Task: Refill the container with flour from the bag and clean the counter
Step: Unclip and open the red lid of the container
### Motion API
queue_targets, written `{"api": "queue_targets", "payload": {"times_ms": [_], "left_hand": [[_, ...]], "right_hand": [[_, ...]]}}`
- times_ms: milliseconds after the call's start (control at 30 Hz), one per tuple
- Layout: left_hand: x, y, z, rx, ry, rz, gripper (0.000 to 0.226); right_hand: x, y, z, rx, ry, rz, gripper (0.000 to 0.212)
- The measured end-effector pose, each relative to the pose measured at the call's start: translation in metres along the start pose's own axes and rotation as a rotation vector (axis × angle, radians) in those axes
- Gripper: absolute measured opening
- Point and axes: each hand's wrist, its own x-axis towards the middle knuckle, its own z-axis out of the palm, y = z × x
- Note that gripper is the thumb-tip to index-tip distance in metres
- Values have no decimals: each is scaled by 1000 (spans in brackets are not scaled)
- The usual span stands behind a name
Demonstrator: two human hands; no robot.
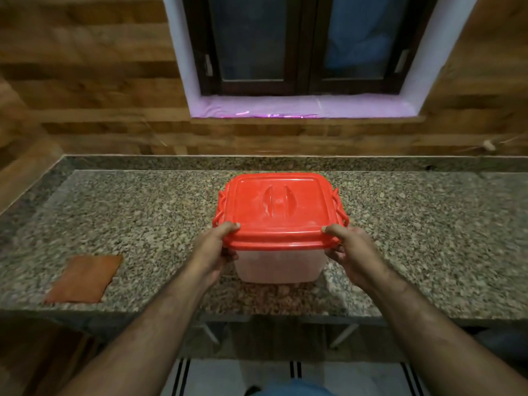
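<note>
A translucent plastic container (278, 267) with a red lid (278, 207) stands in the middle of the speckled granite counter (143, 212). The lid sits on the box, and red side latches show at both ends. My left hand (215, 247) grips the lid's near left corner, thumb on top and fingers under the rim. At the near right corner my right hand (350, 248) holds the lid the same way. No flour bag is in view.
A folded brown cloth (84, 278) lies flat near the counter's front edge at the left. A wood-panelled wall and a dark window (305, 44) with a pale sill rise behind the counter. Tiled floor shows below the counter edge.
</note>
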Motion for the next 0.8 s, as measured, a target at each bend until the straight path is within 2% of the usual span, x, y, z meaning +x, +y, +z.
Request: {"api": "queue_targets", "payload": {"times_ms": [100, 167, 200, 300, 367, 433, 467, 567, 633, 733, 800], "left_hand": [[11, 0, -4, 45, -58, -2, 21], [13, 4, -12, 159, -66, 13, 25], [14, 6, -18, 277, -65, 31, 34], [28, 17, -31, 695, -55, 137, 83], [38, 26, -30, 870, 114, 262, 96], [51, 37, -22, 901, 270, 361, 93], [57, 43, -17, 886, 281, 354, 89], [73, 53, -5, 836, 136, 293, 83], [72, 51, 0, 785, 103, 251, 79], [69, 46, 2, 850, 153, 371, 63], [73, 44, 1, 956, 187, 441, 63]], "right_hand": [[11, 3, 2, -35, -14, -11, 10], [14, 4, -2, -96, 25, -20, 19], [14, 4, -7, -150, 68, -33, 26], [22, 1, -19, -374, 266, -164, 56], [32, -7, -21, -470, 351, -256, 55], [45, -19, -16, -558, 342, -281, 50], [52, -24, -12, -608, 318, -286, 51], [70, -32, -3, -776, 263, -280, 62], [75, -32, -3, -859, 232, -281, 58], [77, -29, -9, -948, 215, -377, 56], [79, -30, -10, -1041, 233, -404, 56]]}}
